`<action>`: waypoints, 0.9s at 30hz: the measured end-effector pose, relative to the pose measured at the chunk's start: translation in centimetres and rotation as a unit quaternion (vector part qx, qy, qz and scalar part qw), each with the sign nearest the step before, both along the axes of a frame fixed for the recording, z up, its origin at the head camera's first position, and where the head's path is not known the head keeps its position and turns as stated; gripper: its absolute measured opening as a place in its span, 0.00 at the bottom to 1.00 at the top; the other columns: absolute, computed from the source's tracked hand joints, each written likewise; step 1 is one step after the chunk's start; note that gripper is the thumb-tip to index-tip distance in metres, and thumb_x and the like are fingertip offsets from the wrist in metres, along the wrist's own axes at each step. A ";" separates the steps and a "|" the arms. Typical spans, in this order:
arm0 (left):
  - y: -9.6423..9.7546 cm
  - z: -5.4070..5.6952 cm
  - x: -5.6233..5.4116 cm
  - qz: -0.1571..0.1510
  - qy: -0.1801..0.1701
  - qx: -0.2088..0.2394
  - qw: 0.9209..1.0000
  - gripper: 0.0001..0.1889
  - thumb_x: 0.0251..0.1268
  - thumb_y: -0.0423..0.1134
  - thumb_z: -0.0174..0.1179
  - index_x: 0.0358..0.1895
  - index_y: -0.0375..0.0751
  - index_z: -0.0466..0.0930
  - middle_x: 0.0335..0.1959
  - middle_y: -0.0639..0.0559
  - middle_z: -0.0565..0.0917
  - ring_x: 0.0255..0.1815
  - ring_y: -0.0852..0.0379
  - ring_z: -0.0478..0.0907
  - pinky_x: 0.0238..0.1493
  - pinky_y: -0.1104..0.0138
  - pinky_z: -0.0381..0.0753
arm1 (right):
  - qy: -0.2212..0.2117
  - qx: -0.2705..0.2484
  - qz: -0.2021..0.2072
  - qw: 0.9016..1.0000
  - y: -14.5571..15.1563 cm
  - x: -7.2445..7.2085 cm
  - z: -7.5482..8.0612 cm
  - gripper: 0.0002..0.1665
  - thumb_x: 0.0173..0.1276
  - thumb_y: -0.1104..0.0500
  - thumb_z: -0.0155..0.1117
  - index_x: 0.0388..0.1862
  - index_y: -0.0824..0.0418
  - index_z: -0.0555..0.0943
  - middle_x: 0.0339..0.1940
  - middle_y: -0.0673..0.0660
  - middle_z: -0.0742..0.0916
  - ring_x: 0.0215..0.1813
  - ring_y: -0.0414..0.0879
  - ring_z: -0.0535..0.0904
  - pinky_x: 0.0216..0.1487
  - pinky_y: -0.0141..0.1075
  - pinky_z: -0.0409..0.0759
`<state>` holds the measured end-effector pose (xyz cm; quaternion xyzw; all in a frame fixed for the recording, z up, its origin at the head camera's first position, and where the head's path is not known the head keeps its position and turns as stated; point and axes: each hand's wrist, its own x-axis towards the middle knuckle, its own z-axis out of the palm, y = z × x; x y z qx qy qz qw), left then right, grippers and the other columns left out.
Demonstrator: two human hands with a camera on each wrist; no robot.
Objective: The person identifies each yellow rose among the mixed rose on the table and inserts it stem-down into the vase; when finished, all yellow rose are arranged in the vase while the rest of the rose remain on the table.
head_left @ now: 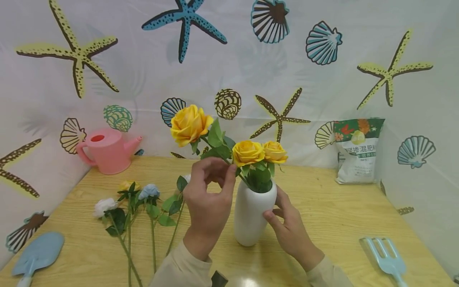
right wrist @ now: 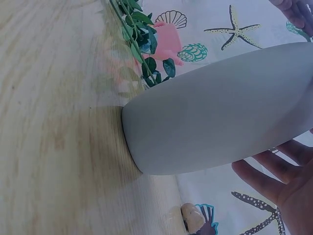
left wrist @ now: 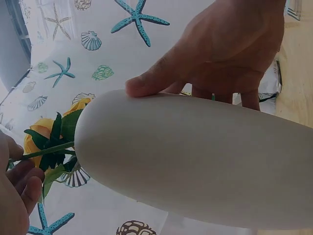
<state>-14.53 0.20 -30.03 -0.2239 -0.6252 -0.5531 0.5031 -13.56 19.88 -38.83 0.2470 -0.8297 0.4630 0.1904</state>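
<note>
Wood-grain tabletop (head_left: 337,211) bears white vase (head_left: 249,219), upright; right hand (head_left: 292,231) clamps its side, left hand (head_left: 210,203) pinches leaning yellow rose (head_left: 191,125) by its stem. Advise bracing vase while easing stem inward.

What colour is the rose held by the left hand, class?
The rose is yellow; the head view shows it best.

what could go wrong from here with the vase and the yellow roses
The white vase might tip if the left hand pushes the leaning rose sideways, though the right hand holds its side. That rose's leaves could also snag the two roses standing in the vase.
</note>
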 end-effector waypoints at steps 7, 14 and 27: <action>-0.1 -0.8 -0.1 0.012 -0.010 -0.051 0.999 0.13 0.55 0.24 0.72 0.39 0.32 0.78 0.29 0.45 0.87 0.23 0.56 0.81 0.22 0.72 0.77 | 0.008 0.001 -0.004 1.000 0.0 -0.1 0.0 0.35 0.79 0.53 0.56 0.80 0.56 0.58 0.71 0.63 0.78 0.63 0.53 0.80 0.52 0.48 0.87; -0.2 -1.1 0.0 0.005 -0.050 -0.047 0.998 0.12 0.57 0.28 0.72 0.41 0.34 0.79 0.32 0.46 0.88 0.18 0.59 0.76 0.20 0.74 0.73 | 0.010 0.000 -0.006 1.000 -0.1 0.0 0.1 0.35 0.79 0.54 0.56 0.80 0.57 0.58 0.71 0.63 0.77 0.64 0.53 0.80 0.52 0.48 0.87; -0.2 -0.9 0.1 -0.086 -0.064 0.049 0.993 0.14 0.66 0.35 0.68 0.42 0.27 0.76 0.34 0.36 0.86 0.18 0.58 0.75 0.23 0.76 0.76 | 0.012 0.007 -0.001 1.000 0.0 0.0 0.0 0.35 0.80 0.54 0.55 0.80 0.58 0.57 0.71 0.63 0.77 0.63 0.52 0.81 0.52 0.45 0.87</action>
